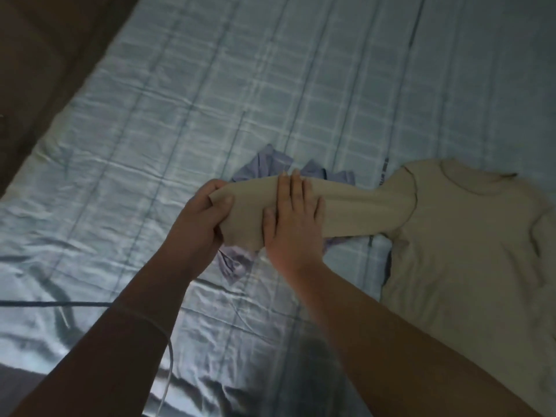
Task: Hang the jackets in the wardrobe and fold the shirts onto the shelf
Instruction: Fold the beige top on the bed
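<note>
Beige shirt (469, 251): lies flat on the blue checked bedspread (186, 94), body at about 4 o'clock from the frame's centre, neckline towards 1 o'clock; one long sleeve (355, 210) stretches out towards 9 o'clock, into both hands.

Sleeve relative to fingers: the cuff end sits inside the left hand's grip; the stretch just beside it, at 3 o'clock from that grip, lies under the right palm.

Left hand (198, 218): fingers curled round the cuff end, thumb pressed down on top of the fabric, pinching the sleeve (fingertips underneath are hidden by cloth).

Right hand (293, 218): fingers extended and held close together, pointing to 12 o'clock, palm flat on the sleeve, thumb alongside touching the fabric; it grips nothing.

Blue-grey garment (264, 167): crumpled under the sleeve, showing at 12 o'clock and 6 o'clock of the hands.

Thin white cord (168, 359): crosses the left forearm and trails to 6 o'clock.
</note>
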`<state>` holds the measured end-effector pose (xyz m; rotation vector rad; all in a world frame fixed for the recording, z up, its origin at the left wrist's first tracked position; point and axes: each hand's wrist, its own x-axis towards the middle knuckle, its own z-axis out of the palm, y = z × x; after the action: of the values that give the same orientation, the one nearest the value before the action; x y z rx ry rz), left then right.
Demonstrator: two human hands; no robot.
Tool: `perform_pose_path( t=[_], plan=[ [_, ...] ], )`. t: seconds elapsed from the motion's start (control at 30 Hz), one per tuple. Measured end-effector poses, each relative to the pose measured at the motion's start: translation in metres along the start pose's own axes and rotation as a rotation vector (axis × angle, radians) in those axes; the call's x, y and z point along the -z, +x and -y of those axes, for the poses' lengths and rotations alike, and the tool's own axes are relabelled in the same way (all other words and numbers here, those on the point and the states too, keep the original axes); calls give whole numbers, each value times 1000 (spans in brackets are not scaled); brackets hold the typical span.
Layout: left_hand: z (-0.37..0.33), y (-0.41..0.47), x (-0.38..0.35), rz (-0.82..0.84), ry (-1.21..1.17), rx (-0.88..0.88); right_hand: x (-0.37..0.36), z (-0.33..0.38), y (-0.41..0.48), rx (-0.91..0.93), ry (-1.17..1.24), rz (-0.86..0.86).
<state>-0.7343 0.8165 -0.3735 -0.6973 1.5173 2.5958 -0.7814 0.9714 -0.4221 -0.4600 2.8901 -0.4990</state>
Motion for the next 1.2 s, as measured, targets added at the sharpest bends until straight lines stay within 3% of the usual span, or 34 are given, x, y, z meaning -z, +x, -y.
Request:
perform_pose_path(
  t=[0.1,0.2,0.33,0.47,0.63,0.8,0.9,1.0,1.13,1.2],
  plan=[
    [13,12,25,-92,-29,-8,-18,7,7,-24,-32,30],
    [42,19,57,-310,54,27,-48,12,1,-27,-86,127],
    [79,19,79,-602,505,130,-84,9,-14,-19,-119,257],
    [92,16,80,-604,611,221,-95,-4,-14,13,-184,297],
    [88,10,68,-588,678,125,-97,-9,-3,34,-205,361],
    [77,8,46,-591,584,71,-92,-7,0,40,-142,385],
    [65,11,20,-592,559,28,-66,-13,-1,15,98,206],
    [57,18,-27,-525,536,5,-22,-35,-7,-105,623,-60],
    [72,23,-124,-329,449,-38,47,-86,-3,-584,1426,101],
    [92,32,-171,-201,435,-5,73,-126,-4,-738,1710,207]
  ],
)
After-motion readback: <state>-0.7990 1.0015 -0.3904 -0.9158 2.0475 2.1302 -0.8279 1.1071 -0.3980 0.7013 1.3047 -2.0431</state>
